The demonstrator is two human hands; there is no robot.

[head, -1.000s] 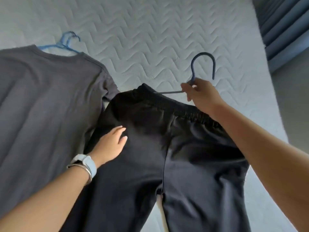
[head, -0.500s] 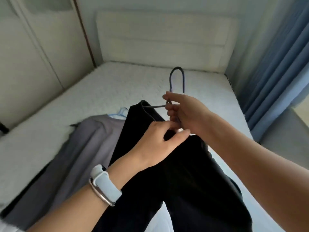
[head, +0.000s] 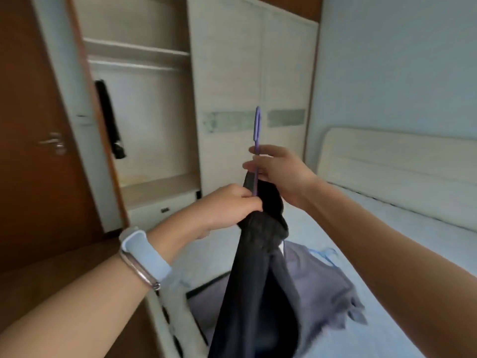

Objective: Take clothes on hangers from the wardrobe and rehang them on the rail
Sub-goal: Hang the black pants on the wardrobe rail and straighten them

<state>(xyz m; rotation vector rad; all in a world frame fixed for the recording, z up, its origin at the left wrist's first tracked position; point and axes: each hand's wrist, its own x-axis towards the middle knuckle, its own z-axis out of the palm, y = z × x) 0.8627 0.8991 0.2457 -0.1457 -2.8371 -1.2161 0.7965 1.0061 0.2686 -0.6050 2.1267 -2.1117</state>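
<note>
Black trousers (head: 258, 280) on a purple hanger (head: 256, 140) hang in the air in front of us, at the centre of the view, above the near edge of the bed (head: 387, 228). Our right hand (head: 281, 174) is curled around the hanger's neck just below the hook, which points straight up. Our left hand (head: 229, 208) is closed on the bunched waistband, just beside the right. The cloth looks soft and limp, fairly light, draping straight down; we judge it could slide off the hanger, so the stiff neck seems the best place to hold. A grey shirt (head: 322, 285) on a pale blue hanger lies on the bed to the near right. To the far left stands the open wardrobe (head: 144, 104), with its rail (head: 134, 65) up high and one dark garment (head: 109, 120) hanging at its left end.
</note>
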